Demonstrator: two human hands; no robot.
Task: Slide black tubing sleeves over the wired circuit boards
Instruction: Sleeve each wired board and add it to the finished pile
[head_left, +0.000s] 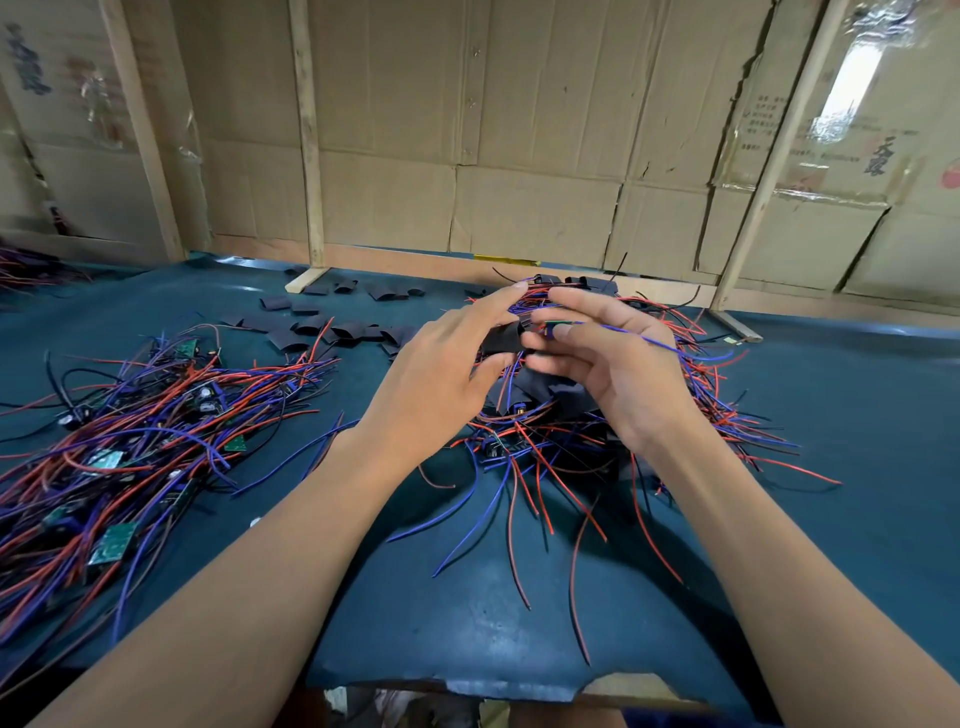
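The left hand pinches a black sleeve above the finished pile; the right hand grips a board at its mouth. Trailing wires may snag the edge, or the soft sleeve may collapse shut.

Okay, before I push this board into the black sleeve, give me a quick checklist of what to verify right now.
1. Sleeve held in left hand: ok.
2. Board pinched by right hand: ok.
3. Board end meets sleeve mouth: cannot tell, fingers cover it.
4. Blue wire trails away right, clear of the sleeve: ok.
5. Spare sleeves within reach: ok.
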